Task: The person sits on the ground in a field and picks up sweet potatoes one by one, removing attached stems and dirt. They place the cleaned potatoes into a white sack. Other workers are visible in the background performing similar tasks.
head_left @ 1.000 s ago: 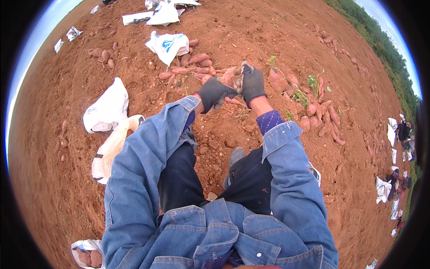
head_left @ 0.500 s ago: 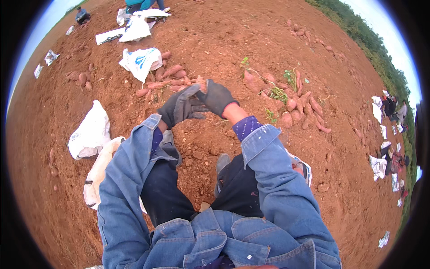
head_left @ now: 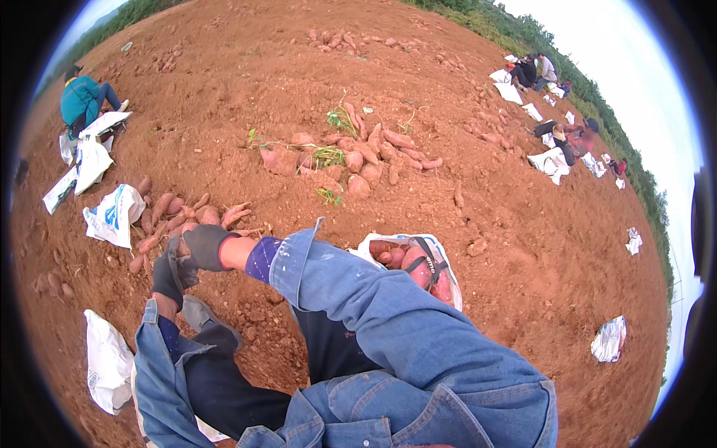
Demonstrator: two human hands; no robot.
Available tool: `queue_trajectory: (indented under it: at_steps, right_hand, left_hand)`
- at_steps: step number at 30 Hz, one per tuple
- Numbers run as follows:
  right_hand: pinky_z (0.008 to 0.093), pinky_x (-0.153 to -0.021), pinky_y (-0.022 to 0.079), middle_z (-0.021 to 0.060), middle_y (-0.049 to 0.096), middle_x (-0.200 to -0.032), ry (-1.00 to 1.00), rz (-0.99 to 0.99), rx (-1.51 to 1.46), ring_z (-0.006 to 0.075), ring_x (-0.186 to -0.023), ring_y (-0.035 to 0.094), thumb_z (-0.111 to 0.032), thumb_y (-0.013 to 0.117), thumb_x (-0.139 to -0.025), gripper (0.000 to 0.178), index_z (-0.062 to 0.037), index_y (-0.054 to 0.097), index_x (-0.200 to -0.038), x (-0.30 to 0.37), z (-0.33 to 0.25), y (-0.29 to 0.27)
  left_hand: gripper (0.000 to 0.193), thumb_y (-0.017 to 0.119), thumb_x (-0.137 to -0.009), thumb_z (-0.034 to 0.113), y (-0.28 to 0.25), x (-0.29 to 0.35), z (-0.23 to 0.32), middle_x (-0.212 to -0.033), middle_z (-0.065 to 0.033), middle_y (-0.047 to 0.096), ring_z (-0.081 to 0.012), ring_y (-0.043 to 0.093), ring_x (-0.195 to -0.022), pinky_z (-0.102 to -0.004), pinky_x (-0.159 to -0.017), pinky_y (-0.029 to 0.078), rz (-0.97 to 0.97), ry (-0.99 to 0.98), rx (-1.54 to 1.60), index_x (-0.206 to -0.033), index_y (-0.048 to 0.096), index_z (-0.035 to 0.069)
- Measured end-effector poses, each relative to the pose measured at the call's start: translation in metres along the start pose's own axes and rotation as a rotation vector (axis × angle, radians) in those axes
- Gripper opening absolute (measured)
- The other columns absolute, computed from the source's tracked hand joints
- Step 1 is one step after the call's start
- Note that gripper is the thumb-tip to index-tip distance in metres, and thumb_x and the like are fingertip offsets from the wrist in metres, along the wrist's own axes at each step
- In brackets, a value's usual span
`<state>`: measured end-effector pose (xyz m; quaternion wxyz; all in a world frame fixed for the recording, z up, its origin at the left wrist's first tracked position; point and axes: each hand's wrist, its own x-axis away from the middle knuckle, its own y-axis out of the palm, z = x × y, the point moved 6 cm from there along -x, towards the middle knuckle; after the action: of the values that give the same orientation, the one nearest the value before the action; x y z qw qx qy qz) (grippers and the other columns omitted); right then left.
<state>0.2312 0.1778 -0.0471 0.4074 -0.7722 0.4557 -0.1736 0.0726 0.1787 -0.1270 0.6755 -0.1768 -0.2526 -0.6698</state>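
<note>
Both my hands wear dark grey gloves and meet low on the left, above my knee. My right hand (head_left: 206, 245) reaches across my body on a blue denim sleeve and looks curled. My left hand (head_left: 169, 278) hangs just below it, touching it. Whether either holds anything is hidden. Just beyond the hands a small heap of sweet potatoes (head_left: 173, 216) lies on the red soil beside a white bag (head_left: 112, 216).
An open white sack of sweet potatoes (head_left: 415, 263) lies by my right leg. A bigger heap with green vines (head_left: 358, 153) is farther out. White bags (head_left: 108, 362) (head_left: 611, 340) are scattered around. One person crouches at far left (head_left: 84, 97), others at upper right (head_left: 539, 71).
The view has swung to the right, bringing the far heap and the people into sight. My hands have dropped toward my left knee, closer together.
</note>
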Motion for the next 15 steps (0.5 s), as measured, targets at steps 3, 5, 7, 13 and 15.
queue_trajectory:
  at_steps: [3,5,7,13,15]
  right_hand:
    - [0.0472,-0.098,0.050,0.0232,0.067,-0.117,0.025,-0.053,0.049,0.0402,-0.108,0.067,-0.048,0.069,-0.090,0.055,0.0013,0.068,-0.114,-0.003,0.004,0.008]
    - [0.0471,-0.096,0.051,0.0222,0.068,-0.116,0.023,-0.028,0.094,0.0391,-0.107,0.068,-0.048,0.065,-0.093,0.051,0.0004,0.070,-0.110,-0.002,0.005,0.008]
    - [0.0473,-0.092,0.052,0.0216,0.069,-0.116,0.005,0.011,0.100,0.0387,-0.106,0.068,-0.050,0.060,-0.095,0.052,-0.0006,0.071,-0.109,-0.001,0.005,0.006]
    - [0.0496,-0.088,0.051,0.0216,0.072,-0.107,0.005,0.056,0.124,0.0391,-0.101,0.069,-0.050,0.053,-0.099,0.051,-0.0043,0.074,-0.102,-0.006,0.012,0.002]
    - [0.0503,-0.087,0.052,0.0218,0.073,-0.102,-0.012,0.118,0.078,0.0393,-0.098,0.069,-0.049,0.052,-0.100,0.049,-0.0050,0.074,-0.099,-0.007,0.016,-0.001]
  left_hand:
    - [0.037,0.061,-0.099,0.053,0.000,-0.004,0.000,-0.070,0.0006,0.063,-0.0146,0.057,-0.050,-0.0300,-0.040,0.045,-0.015,0.007,0.002,-0.102,0.065,0.016]
    - [0.034,0.060,-0.100,0.051,0.001,-0.009,0.001,-0.070,0.0016,0.062,-0.0140,0.056,-0.050,-0.0292,-0.041,0.045,-0.044,0.044,0.040,-0.101,0.065,0.017]
    - [0.032,0.060,-0.100,0.049,0.004,-0.014,-0.001,-0.069,0.0022,0.062,-0.0136,0.056,-0.050,-0.0288,-0.042,0.046,-0.126,0.049,0.172,-0.100,0.064,0.017]
    - [0.029,0.056,-0.103,0.044,0.000,-0.012,0.006,-0.078,-0.0013,0.064,-0.0152,0.060,-0.059,-0.0306,-0.049,0.051,-0.115,0.111,0.047,-0.103,0.064,0.016]
    - [0.028,0.056,-0.103,0.042,0.001,-0.007,0.009,-0.080,-0.0024,0.064,-0.0161,0.061,-0.061,-0.0316,-0.050,0.052,-0.073,0.144,0.008,-0.104,0.063,0.015]
